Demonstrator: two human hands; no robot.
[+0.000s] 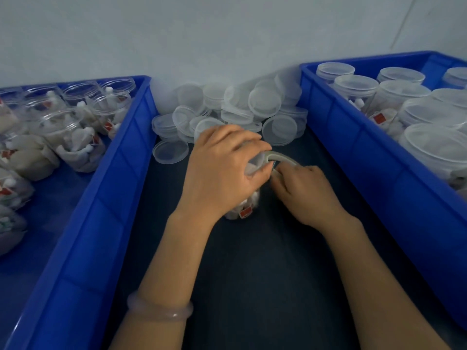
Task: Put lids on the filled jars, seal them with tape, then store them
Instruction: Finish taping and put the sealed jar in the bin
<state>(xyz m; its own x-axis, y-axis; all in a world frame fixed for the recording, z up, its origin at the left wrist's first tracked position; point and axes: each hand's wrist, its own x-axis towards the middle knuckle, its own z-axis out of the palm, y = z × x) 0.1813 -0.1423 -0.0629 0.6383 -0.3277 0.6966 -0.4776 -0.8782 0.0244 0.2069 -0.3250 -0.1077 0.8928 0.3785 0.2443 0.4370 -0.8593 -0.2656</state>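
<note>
A clear filled jar [243, 210] stands on the dark table between two blue bins. My left hand [222, 168] covers its top and grips the lid, hiding most of the jar. Right beside it, my right hand [305, 192] holds a roll of clear tape [280, 157] against the jar's upper edge, fingers curled round the roll. White packets with a red tag show through the jar's base.
A heap of loose clear lids [227, 109] lies at the back of the table. The left blue bin [106, 188] holds several open filled jars. The right blue bin [366, 152] holds several lidded jars. A white wall stands behind.
</note>
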